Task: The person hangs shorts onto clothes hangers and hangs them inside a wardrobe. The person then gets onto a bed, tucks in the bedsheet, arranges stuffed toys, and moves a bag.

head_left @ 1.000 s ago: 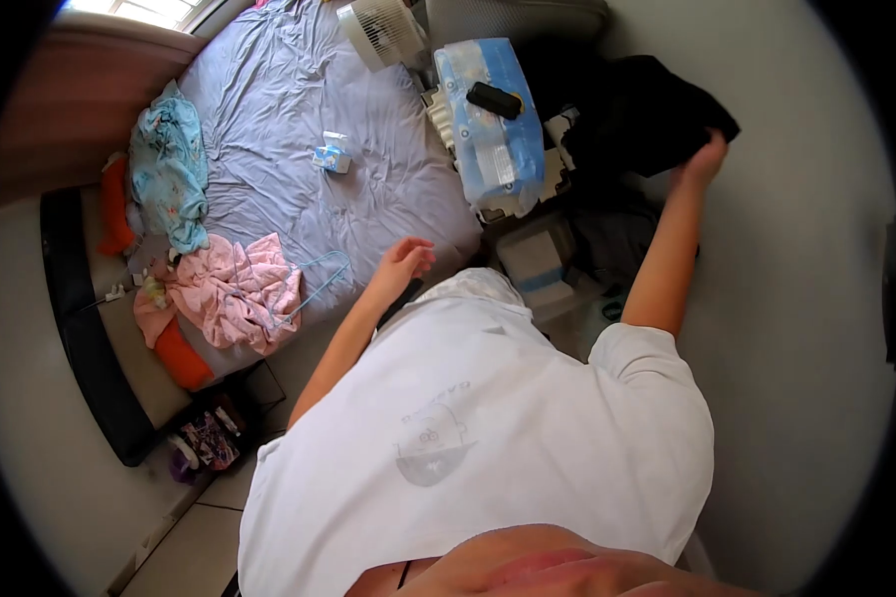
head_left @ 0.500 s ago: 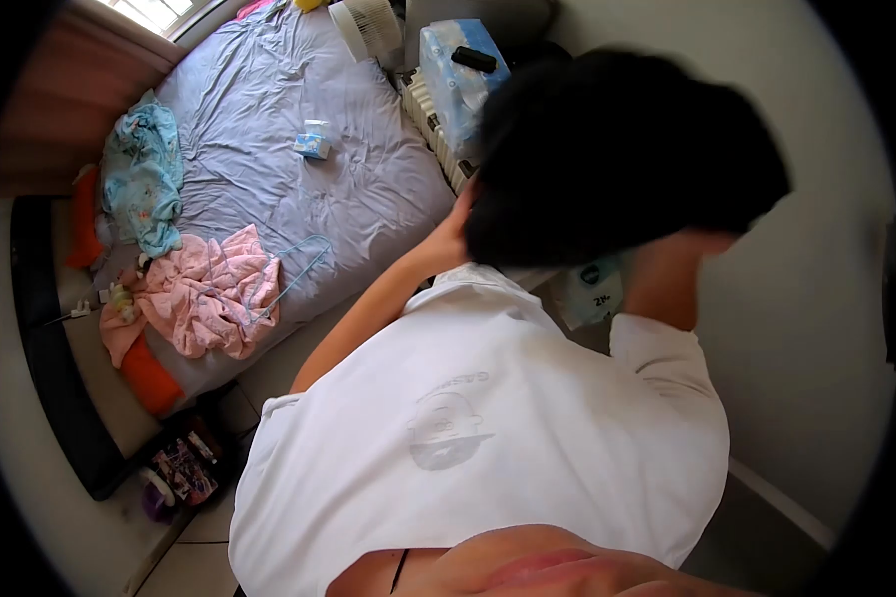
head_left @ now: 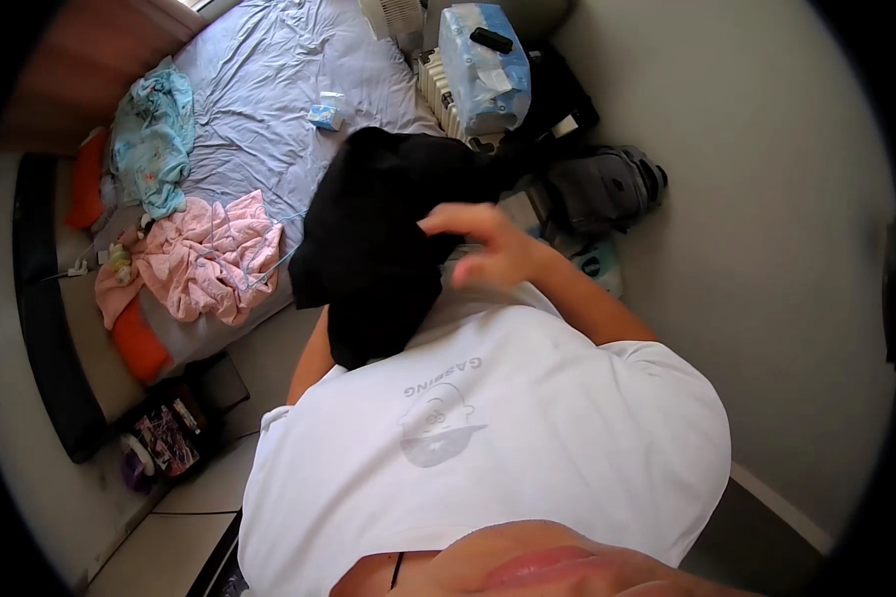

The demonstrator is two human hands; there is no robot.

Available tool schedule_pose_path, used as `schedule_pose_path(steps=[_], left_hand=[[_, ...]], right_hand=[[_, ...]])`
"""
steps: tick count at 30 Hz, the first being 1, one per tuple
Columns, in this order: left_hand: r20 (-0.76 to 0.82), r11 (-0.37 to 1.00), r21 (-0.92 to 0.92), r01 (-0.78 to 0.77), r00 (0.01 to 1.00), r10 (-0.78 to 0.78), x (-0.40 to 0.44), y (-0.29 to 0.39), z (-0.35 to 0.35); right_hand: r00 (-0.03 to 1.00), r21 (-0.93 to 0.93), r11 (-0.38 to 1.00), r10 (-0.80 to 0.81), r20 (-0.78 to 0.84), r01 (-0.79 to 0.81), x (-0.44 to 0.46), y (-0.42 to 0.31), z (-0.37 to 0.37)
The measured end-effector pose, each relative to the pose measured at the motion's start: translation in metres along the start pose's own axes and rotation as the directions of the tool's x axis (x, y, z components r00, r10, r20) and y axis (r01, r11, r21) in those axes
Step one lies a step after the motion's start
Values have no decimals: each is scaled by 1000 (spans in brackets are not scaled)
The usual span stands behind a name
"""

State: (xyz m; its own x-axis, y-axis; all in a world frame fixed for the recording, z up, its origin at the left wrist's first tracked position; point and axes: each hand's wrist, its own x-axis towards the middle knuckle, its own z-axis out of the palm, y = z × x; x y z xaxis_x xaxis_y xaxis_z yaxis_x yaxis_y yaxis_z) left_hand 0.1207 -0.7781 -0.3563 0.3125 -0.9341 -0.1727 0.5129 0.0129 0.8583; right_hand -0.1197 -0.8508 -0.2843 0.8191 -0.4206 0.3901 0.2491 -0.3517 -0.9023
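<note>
Rumpled lavender-grey bedsheet [head_left: 259,90] lies beyond the right hand [head_left: 488,244], fingers spread; loose black cloth [head_left: 378,219] hangs beside it, hiding the left hand, whose grip I cannot tell. Dangling folds could snag the thin pale-blue hanger [head_left: 277,269].

Just left of the right hand [head_left: 503,244] hangs a garment [head_left: 373,229], overlapping the bed [head_left: 279,75]; a packet [head_left: 326,114] lies on the bed, ahead-left of the hand; a backpack [head_left: 599,189] sits ahead-right.

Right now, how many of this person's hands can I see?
1: the right hand, partly in front of the black garment. The left hand is hidden, apparently behind that garment; only part of the left forearm shows.
</note>
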Motion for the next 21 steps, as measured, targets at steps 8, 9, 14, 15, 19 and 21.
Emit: schedule_pose_path(steps=[8,9,14,15,19,21], left_hand=[[-371,981,27,-191,910,187,-23,44,-56],[-401,978,36,-207,893,204,-26,49,-58],[-496,963,73,-258,828,260,-21,75,-37],[-521,957,80,-278,807,278,-18,73,-47],[-590,949,108,-296,749,301,-19,83,-56],[-630,944,120,-307,711,312,-23,91,-60]], right_hand=[[367,408,642,734,-571,-650,-95,258,-53],[371,411,639,739,-562,-650,-89,264,-58],[138,974,209,966,-219,85,-51,296,-106],[203,958,261,938,-280,119,-47,303,-126],[276,893,412,850,-448,181,-71,323,-205],[223,876,464,847,-483,133,-104,332,-232]])
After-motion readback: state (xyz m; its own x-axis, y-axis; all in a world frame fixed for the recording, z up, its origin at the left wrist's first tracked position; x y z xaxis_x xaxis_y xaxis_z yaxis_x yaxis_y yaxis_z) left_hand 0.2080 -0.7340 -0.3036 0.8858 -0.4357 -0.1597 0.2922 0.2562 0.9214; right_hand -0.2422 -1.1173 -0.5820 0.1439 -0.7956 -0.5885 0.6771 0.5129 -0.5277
